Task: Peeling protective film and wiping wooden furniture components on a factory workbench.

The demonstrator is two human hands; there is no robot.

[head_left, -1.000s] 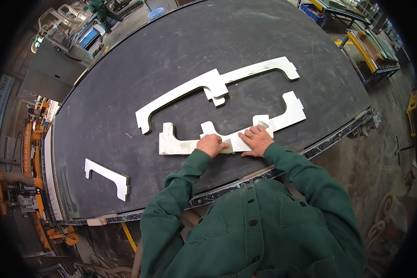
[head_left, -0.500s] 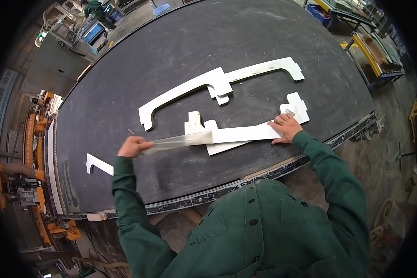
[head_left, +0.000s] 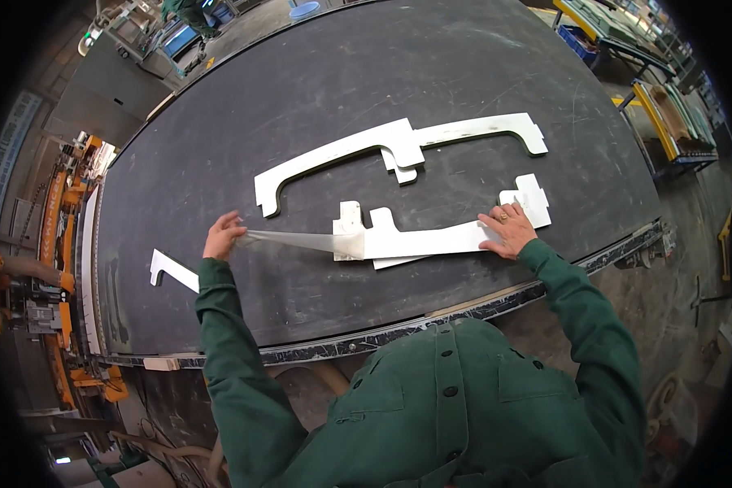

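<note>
My left hand (head_left: 221, 237) pinches the end of a narrow translucent film strip (head_left: 289, 239). The strip runs taut to the left end of a flat white cut-out piece (head_left: 439, 242) and still joins it there. Fingers spread, my right hand (head_left: 508, 233) lies flat on the right part of that piece. Under it and beside it are other white cut-outs, including a notched block (head_left: 350, 217) at the left end and a stepped end (head_left: 533, 199) beyond my right hand. What lies beneath the piece is partly hidden.
Two long white bracket-shaped pieces (head_left: 333, 156) overlap farther back on the dark table (head_left: 317, 89). A small white angled piece (head_left: 171, 272) lies at the left, partly behind my sleeve. Orange machinery (head_left: 53, 244) stands left, a yellow-edged rack (head_left: 655, 122) right. Someone in green is far left.
My left hand has risen a little, its fingers shifting, and the film's joint with the piece now sits farther left. My right hand keeps its place on the piece. The whole view has shifted slightly.
</note>
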